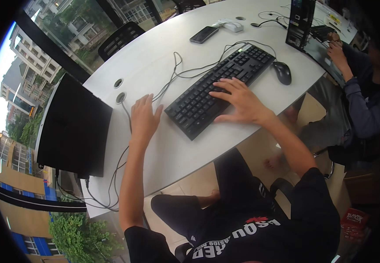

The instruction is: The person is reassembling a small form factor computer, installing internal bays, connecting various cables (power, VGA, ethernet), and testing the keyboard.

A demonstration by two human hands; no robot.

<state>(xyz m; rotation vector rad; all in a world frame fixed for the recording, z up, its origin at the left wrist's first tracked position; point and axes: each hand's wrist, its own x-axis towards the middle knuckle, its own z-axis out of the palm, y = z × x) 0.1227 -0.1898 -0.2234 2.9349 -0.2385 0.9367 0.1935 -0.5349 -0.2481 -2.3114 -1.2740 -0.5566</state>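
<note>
Wearing blk T-shirt (264, 236), nearest cam. Holding R hand (242, 103) over blk wired kbd (201, 94), fingers wide apart, gripping nothing; can't tell if pressing keys. Resting L hand (145, 119), loosely extended & empty, on white desk (172, 158), just left of kbd. With wired mouse (282, 73) right of kbd, smartphone (204, 34) farther off.

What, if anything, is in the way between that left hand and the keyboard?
Nothing visible stands between the left hand and the keyboard; just a narrow strip of white table separates them. A thin dark cable lies just beyond that gap, not across it.
</note>
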